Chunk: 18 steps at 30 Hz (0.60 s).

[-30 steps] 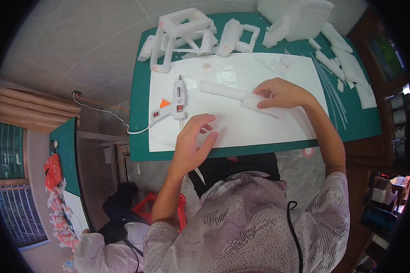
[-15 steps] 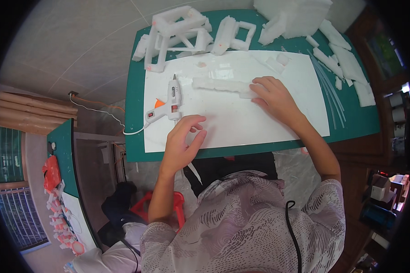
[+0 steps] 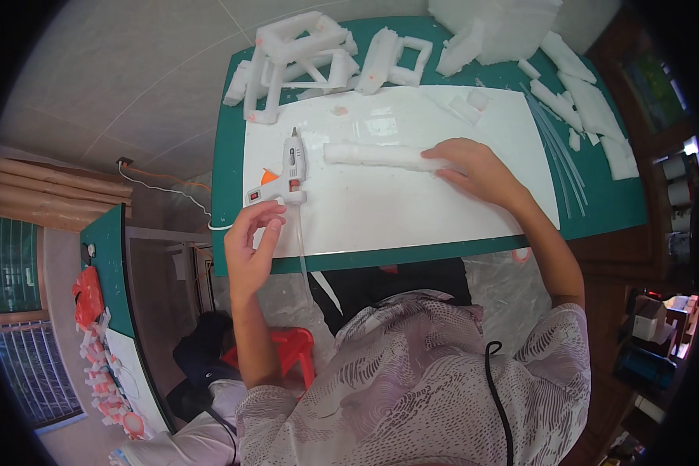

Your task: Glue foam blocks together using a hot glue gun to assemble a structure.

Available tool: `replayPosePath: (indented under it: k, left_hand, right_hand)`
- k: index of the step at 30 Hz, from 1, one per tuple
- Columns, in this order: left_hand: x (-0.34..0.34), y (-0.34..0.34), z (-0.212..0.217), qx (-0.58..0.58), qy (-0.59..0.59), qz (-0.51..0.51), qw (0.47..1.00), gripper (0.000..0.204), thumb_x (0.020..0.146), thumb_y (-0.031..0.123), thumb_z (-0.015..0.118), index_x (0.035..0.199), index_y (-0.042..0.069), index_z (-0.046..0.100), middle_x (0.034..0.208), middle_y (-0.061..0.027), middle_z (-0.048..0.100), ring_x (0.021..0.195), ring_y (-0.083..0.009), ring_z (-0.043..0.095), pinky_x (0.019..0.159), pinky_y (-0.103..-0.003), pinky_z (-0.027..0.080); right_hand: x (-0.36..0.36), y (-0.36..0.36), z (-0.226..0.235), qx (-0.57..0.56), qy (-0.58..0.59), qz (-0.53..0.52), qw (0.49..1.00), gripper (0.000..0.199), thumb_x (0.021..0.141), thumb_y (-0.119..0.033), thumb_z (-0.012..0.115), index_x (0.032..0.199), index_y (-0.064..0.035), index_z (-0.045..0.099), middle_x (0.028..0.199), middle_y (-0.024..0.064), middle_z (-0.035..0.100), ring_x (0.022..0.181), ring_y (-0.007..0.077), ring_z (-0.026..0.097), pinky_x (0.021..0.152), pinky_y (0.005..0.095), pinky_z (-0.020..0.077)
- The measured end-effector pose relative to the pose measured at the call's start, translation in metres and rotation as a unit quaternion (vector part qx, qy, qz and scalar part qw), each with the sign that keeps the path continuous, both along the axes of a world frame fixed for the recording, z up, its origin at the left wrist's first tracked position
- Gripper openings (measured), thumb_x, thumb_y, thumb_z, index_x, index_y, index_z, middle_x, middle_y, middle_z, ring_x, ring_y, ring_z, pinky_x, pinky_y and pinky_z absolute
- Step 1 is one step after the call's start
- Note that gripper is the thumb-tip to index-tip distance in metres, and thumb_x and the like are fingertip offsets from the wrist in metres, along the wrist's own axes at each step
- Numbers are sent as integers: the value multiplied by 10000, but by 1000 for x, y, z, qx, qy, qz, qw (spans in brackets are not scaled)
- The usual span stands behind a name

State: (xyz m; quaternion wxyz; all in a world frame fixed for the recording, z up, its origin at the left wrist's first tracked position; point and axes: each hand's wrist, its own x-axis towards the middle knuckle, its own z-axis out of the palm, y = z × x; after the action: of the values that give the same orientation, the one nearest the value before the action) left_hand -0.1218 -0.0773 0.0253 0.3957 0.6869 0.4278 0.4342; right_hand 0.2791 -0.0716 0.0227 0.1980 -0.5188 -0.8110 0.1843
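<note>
A long white foam strip (image 3: 373,154) lies across the white board (image 3: 412,225). My right hand (image 3: 478,169) is closed around the strip's right end, thumb on the near side and fingers over the far side. Left of the strip rests a white hot glue gun (image 3: 293,159), nozzle pointing away from me, with a clear glue stick trailing from its back. My left hand (image 3: 252,245) is beside the glue gun's handle, fingers curved with a gap to the thumb and nothing seen between them. Whether its fingertips touch the handle is unclear.
Foam frames (image 3: 299,39) stand along the back of the green table mat (image 3: 229,155), with a large foam block (image 3: 512,31) farther right. Foam scraps (image 3: 594,105) and clear glue sticks (image 3: 555,147) lie at the right. A white cord (image 3: 167,189) runs left from the glue gun.
My left hand has moved left to the glue gun's handle. The foam strip now shows a smoother, straighter side, and my right hand has shifted slightly right and down with its end.
</note>
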Motion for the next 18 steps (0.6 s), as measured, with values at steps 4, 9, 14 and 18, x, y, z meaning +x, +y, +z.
replayPosePath:
  k: [4,9,14,18]
  left_hand:
    - [-6,5,-4,-25,-38,-12,999,265,936,12,609,1196,-35,588,1073,-128,690,947,-176,647,884,-313,491]
    - [-9,16,-6,-36,-53,-10,998,255,949,21,602,1198,-33,585,1060,-128,690,949,-170,647,895,-303,487]
    - [-13,45,-6,35,88,56,994,337,888,-16,595,1224,-11,575,1152,-120,658,1068,-207,622,935,-337,481]
    - [-18,55,-8,135,248,49,958,444,825,-28,600,1265,8,552,1252,-148,591,1169,-280,575,980,-371,460]
  right_hand:
    - [-4,1,0,9,8,-37,999,323,890,-115,684,1212,-95,679,1211,128,676,1128,300,619,1007,373,480]
    - [-8,12,-10,55,11,-57,997,328,901,-134,675,1228,-103,672,1227,126,669,1134,306,615,1017,383,468]
    - [-12,46,-17,63,31,-64,995,326,910,-140,665,1234,-107,669,1249,132,658,1161,308,597,1045,390,442]
    - [-15,48,-20,47,11,-75,996,336,920,-145,658,1254,-115,662,1269,133,648,1179,307,582,1059,396,428]
